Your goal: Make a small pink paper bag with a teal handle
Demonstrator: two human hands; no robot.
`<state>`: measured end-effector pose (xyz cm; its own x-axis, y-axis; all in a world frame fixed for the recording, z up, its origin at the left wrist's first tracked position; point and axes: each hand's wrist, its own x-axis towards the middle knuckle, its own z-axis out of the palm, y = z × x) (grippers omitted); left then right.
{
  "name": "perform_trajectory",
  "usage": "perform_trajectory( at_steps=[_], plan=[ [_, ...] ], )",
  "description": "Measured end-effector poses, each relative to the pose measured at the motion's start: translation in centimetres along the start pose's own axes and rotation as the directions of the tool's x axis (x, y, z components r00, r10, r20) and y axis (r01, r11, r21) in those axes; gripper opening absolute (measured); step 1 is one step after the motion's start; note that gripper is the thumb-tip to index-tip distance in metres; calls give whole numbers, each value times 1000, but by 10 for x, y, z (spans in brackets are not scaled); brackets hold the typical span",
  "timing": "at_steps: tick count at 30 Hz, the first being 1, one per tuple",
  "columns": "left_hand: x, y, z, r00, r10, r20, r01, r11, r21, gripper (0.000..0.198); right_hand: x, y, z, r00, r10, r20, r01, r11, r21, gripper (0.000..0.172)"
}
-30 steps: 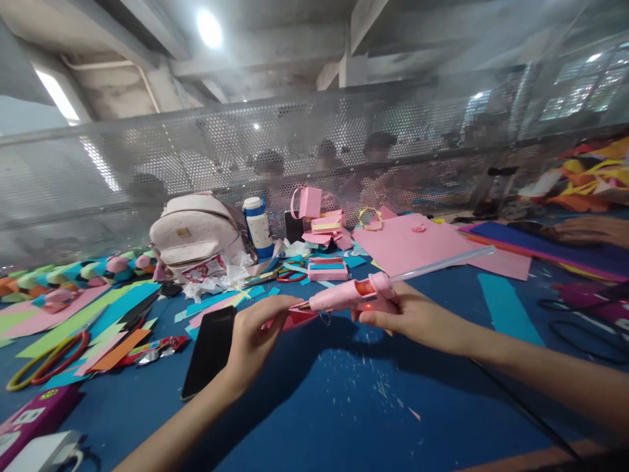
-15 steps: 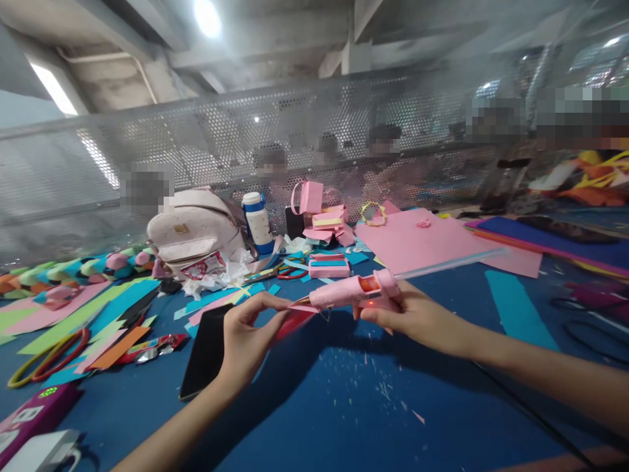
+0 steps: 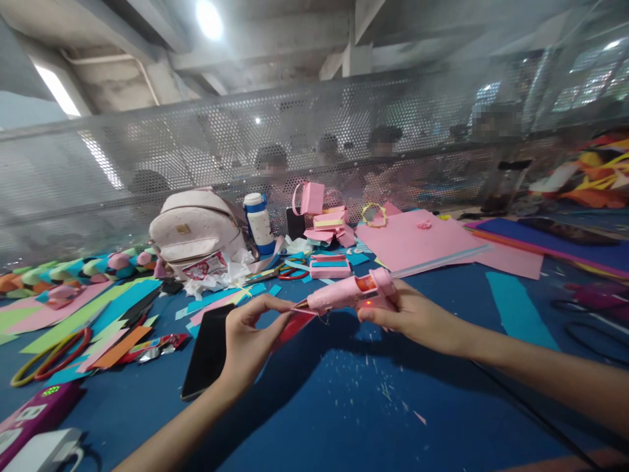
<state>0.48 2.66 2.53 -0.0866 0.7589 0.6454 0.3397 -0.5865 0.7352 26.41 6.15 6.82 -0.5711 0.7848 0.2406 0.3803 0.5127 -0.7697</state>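
Note:
My right hand (image 3: 410,321) is closed round the grip of a pink hot glue gun (image 3: 339,295), whose small light glows red. A clear glue stick (image 3: 442,260) juts out of its back end. Between thumb and fingers, my left hand (image 3: 255,328) pinches a folded piece of pink paper (image 3: 293,326) above the table. The metal nozzle meets the paper's upper edge, close to my left fingertips; whether it touches I cannot tell. Under my left wrist lies a black phone (image 3: 206,357).
Scissors (image 3: 54,367) and paper strips lie at left, near a purple power bank (image 3: 37,419). A white backpack (image 3: 196,223), a bottle (image 3: 259,226) and small pink paper boxes (image 3: 329,265) stand behind. Large pink sheets (image 3: 417,239) lie at back right. A black cord (image 3: 531,410) trails at right.
The glue gun has shifted slightly left, its nozzle moving a little along the paper's edge. Both hands keep their holds.

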Motion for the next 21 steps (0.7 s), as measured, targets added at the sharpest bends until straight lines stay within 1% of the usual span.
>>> perform_trajectory(
  at_steps=[7, 14, 21],
  plan=[
    [1, 1, 0, 1000, 24, 15, -24, 1000, -2, 2, 1, 5, 0, 999, 29, 44, -30, 999, 36, 41],
    [0, 2, 0, 1000, 18, 12, -18, 1000, 10, 4, 1, 8, -1, 997, 29, 67, -34, 997, 69, 42],
    [1, 3, 0, 1000, 14, 10, -14, 1000, 21, 5, 1, 8, 0, 998, 24, 57, -29, 996, 90, 43]
  ],
)
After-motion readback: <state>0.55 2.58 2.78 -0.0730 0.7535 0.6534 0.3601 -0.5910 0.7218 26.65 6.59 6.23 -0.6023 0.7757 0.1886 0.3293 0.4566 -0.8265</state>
